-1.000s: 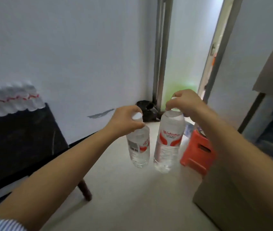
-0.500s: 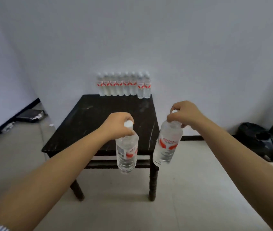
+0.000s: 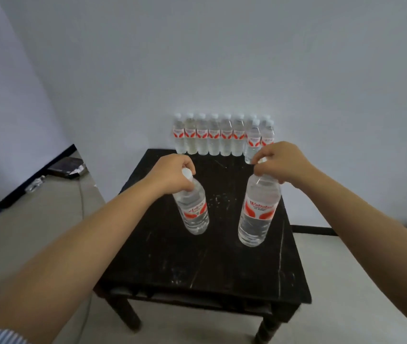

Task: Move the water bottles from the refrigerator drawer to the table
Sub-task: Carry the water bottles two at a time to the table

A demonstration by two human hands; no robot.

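My left hand point(image 3: 170, 173) grips the cap and neck of a clear water bottle with a red label point(image 3: 193, 211), held over the middle of the black table point(image 3: 197, 264). My right hand point(image 3: 280, 162) holds a second, similar bottle point(image 3: 257, 212) by its neck, over the table's right half. Both bottles hang roughly upright; I cannot tell whether their bases touch the tabletop. A row of several matching bottles point(image 3: 220, 137) stands along the table's far edge against the white wall.
The table is small and square, its near edge close to me. Grey floor lies on both sides. A dark flat object point(image 3: 66, 167) lies on the floor at the left by the black skirting. The refrigerator is out of view.
The view swung from the doorway to the table and came closer. Both hands carried their bottles forward, from in front of the table to above its top.
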